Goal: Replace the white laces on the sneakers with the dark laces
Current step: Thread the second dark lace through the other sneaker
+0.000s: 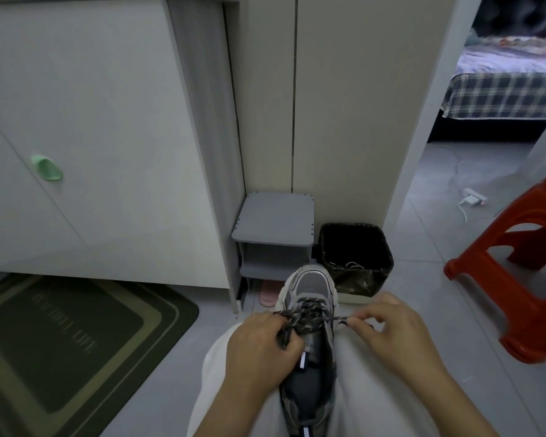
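The gray sneaker (309, 342) sits between my knees. My left hand (259, 348) grips the soft, floppy dark lace (306, 313); my right hand (388, 335) pinches its stiff tip, the best spot.

Single head-worn wide-angle view, forward and down, close above the sneaker (311, 285)

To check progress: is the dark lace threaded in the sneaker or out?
In: the dark lace crisscrosses the sneaker, and the left hand and right hand each hold an end.
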A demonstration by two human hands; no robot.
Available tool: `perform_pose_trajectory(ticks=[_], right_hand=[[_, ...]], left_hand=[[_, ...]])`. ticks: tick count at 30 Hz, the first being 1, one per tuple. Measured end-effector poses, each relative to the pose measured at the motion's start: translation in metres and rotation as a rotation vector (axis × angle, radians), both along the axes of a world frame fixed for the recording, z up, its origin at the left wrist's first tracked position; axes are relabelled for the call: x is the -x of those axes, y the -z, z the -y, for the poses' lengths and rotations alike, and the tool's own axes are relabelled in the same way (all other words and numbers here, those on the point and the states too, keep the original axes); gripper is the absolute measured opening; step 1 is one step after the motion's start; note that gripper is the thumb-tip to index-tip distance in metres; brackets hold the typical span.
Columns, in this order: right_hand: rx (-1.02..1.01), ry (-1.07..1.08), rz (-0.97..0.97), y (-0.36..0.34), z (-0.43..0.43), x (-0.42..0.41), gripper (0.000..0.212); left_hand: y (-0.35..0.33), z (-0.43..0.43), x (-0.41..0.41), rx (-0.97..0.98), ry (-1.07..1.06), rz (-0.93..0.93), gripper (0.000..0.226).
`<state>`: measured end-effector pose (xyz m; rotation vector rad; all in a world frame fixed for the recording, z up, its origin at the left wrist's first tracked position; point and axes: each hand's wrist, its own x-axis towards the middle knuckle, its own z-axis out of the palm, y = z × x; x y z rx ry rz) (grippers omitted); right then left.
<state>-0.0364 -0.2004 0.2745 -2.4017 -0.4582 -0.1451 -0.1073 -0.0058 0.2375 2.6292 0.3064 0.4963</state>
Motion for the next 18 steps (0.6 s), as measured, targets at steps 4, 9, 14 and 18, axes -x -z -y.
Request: perform_pose_trajectory(ticks=[4,9,14,18], right_hand=[[0.115,0.043,-0.125,0.008,0.014,0.006,0.023],[0.084,-0.009,0.185,-0.006,-0.022,0.0,0.011],[0.375,-0.268,0.164,-0.005,-0.061,-0.002,0.024],[0.374,-0.205,0.151,-0.002,-0.065,-0.003,0.023]], left_hand=[[0.001,0.001,0.0,-0.008,0.022,0.008,0.024],[-0.001,0.001,0.002,0.01,0.034,0.042,0.025],[0.0,-0.001,0.005,0.055,0.039,0.098,0.027],[0.0,-0.002,0.007,0.067,0.027,0.097,0.017]])
